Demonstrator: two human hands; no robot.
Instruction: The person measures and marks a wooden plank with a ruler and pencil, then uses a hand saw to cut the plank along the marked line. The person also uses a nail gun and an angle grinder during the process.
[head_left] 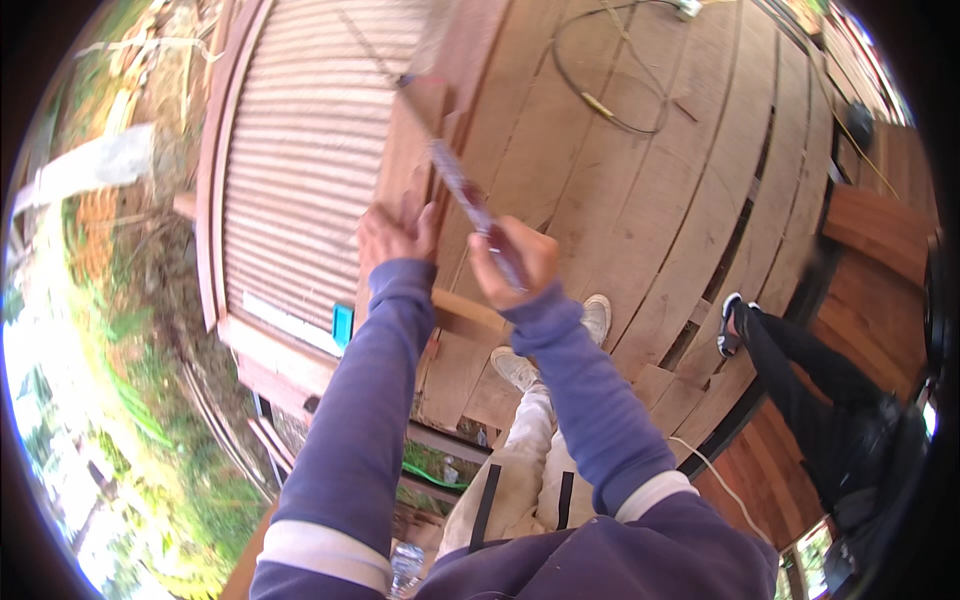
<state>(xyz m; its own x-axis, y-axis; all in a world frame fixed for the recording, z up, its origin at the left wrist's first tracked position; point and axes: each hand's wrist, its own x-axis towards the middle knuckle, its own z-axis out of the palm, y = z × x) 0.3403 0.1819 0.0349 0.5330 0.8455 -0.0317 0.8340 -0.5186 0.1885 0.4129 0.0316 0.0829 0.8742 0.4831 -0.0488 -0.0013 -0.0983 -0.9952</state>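
Note:
My right hand (515, 262) is closed round the handle of a handsaw (462, 190). The saw slants away to the upper left. Its thin blade, seen almost edge-on and blurred, passes over the far end of a reddish wooden board (408, 150). My left hand (398, 232) presses on the near part of this board and grips it, with the thumb on the right side. The board lies along the right edge of a corrugated panel (310, 150) in a wooden frame. Where exactly the blade meets the wood is too smeared to tell.
A plank deck (610, 190) with gaps spreads to the right, with a looped black cable (600, 108) on it. A small turquoise box (343, 325) sits at the panel's near edge. A person in dark trousers (815, 360) is at the right. Grass (130, 400) lies off the left side.

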